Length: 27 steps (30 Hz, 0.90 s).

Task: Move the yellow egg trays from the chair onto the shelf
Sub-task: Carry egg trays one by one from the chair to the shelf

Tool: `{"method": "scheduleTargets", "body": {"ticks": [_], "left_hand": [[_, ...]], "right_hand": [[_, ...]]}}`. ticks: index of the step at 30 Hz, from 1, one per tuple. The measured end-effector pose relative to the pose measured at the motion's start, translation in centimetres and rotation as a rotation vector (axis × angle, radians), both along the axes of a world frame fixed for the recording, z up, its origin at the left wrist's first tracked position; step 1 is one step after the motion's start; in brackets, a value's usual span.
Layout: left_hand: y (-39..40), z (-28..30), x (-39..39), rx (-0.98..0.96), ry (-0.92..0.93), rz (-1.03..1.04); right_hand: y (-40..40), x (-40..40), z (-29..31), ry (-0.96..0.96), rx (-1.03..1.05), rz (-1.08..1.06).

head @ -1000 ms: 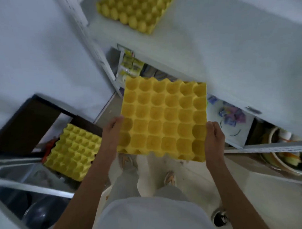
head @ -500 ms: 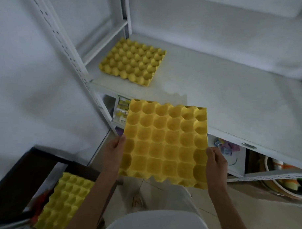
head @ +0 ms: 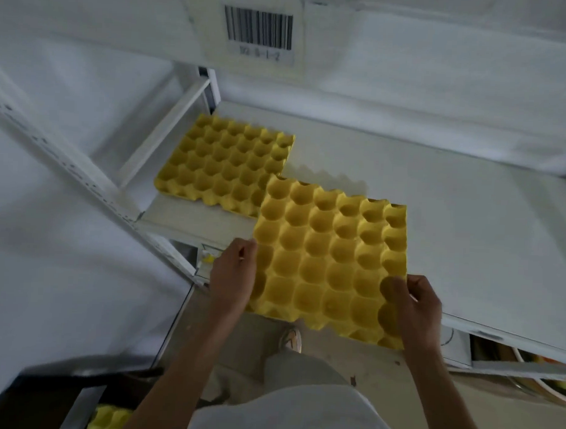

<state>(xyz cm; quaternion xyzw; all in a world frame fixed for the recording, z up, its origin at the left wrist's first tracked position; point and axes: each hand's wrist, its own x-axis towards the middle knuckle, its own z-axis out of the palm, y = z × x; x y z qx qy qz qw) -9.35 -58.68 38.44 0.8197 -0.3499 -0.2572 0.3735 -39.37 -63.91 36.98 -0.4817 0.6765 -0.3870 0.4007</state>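
Head view: both hands grip a yellow tray over the front edge of the white shelf. The left hand clamps its fingers on the tray's left edge, the right hand on the near right corner. Its far left corner hides part of a second tray lying on the shelf. A third tray is cut off at the bottom edge.

soft, dim, even light; scalloped shadow on the shelf; slight blur, wide-angle bending at edges
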Motion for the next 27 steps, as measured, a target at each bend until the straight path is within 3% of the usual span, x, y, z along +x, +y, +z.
{"method": "scheduleTargets", "body": {"ticks": [3, 7, 10, 14, 16, 18, 21, 27], "left_hand": [[-5.1, -0.3, 0.4, 0.045, -0.349, -0.164], [-10.7, -1.1, 1.5, 0.145, -0.609, -0.336], [-12.1, -1.9, 2.5, 0.157, -0.65, -0.406], [-12.4, -2.2, 4.5, -0.033, -0.637, -0.321], [-12.8, -2.1, 6.1, -0.104, -0.691, -0.296], [-13.9, -2.5, 8.1, -0.101, -0.755, -0.309], [-16.5, -3.6, 10.6, 0.02, -0.86, -0.397], [-17.5, -6.6, 10.6, 0.136, -0.854, -0.52]], "right_hand": [[-5.3, 0.0, -1.0, 0.039, 0.072, -0.053], [-10.4, 0.2, -2.5, 0.123, 0.14, -0.083], [-12.2, 0.8, -2.9, 0.129, 0.19, -0.078], [-12.9, 1.6, -3.2, 0.182, 0.174, -0.117], [-12.0, 1.7, -2.9, 0.415, 0.089, -0.124], [-11.0, 1.9, -2.8, 0.703, -0.181, -0.03], [-9.5, 4.2, -2.7, 0.842, -0.488, 0.207], [-11.6, 9.1, -5.0, 1.031, -0.353, 0.584]]}}
